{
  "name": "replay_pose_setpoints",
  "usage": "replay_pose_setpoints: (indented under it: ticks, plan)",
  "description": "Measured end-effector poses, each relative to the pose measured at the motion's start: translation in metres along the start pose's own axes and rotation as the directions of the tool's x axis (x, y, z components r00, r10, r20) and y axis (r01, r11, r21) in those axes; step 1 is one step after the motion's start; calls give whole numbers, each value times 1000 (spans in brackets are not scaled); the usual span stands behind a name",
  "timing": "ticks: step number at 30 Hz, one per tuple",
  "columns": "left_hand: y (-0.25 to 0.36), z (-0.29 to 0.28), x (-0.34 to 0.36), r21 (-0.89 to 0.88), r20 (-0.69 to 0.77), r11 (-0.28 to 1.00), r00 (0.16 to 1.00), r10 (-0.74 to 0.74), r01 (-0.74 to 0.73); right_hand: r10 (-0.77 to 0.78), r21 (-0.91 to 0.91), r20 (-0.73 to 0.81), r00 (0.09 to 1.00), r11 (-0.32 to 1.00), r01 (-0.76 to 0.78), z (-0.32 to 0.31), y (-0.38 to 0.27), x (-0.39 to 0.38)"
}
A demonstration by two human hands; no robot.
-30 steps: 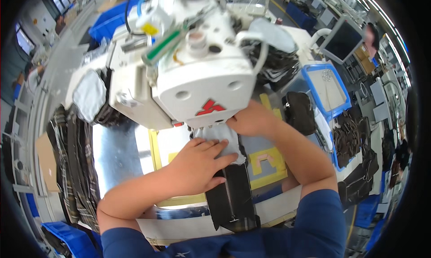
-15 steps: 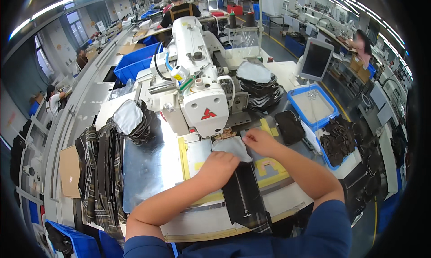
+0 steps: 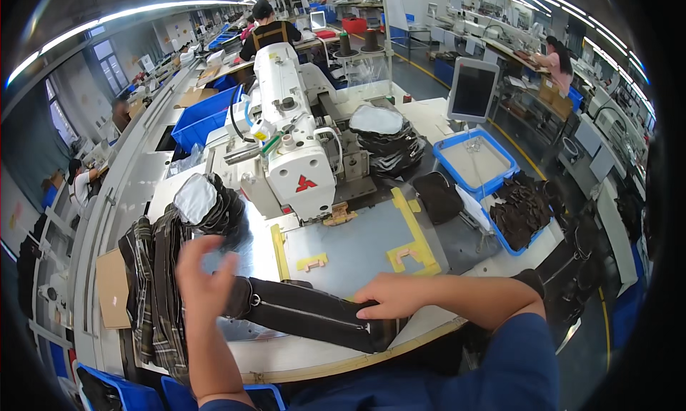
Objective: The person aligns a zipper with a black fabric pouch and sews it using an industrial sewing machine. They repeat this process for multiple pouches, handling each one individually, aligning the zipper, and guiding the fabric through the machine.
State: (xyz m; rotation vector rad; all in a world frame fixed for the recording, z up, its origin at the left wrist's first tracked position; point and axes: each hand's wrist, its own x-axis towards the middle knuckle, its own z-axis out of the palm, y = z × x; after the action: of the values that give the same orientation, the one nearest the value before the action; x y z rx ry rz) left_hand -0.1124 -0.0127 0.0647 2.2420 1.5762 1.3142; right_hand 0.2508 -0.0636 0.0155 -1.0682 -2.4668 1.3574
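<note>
A long dark fabric strip with a zipper [image 3: 307,311] lies crosswise along the front of the sewing machine table, its plaid end at the right. My right hand [image 3: 389,296] is closed on that end, thumb and fingers pressed on the cloth. My left hand [image 3: 204,275], somewhat blurred, is raised beside the strip's left end with thumb and fingers apart, holding nothing. Behind the strip is a grey plate with yellow tape [image 3: 350,243], below the head of the white sewing machine [image 3: 300,171].
Stacked dark pieces with pale tops [image 3: 196,200] stand left of the machine, another stack [image 3: 375,121] behind right. Plaid and dark strips [image 3: 153,289] hang at the left. On the right are a dark pouch [image 3: 437,196], a blue-rimmed tray [image 3: 475,161] and a bin of dark scraps [image 3: 522,211].
The strip has come away from the machine and turned from lengthwise to crosswise. My left hand has let go and moved left; my right hand has come down onto the plaid end.
</note>
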Motion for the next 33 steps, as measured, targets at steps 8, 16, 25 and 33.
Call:
replay_pose_setpoints:
  ticks: [8,16,25,33]
  plan:
    - [87,66,28,-493,866,863,40,499,-108,-403,372,-30,915,845,385,-47,-33,-12]
    - [123,23,59,-891,346,377,916,203,254,-414,211,-434,800,817,537,-7,-20,5]
    - [112,24,88,-968,207,146,978,18,203,-331,461,-249,910,786,412,6,-29,30]
    - [70,62,80,-911,390,135,920,-22,390,-125,548,31,992,832,88,40,-1,14]
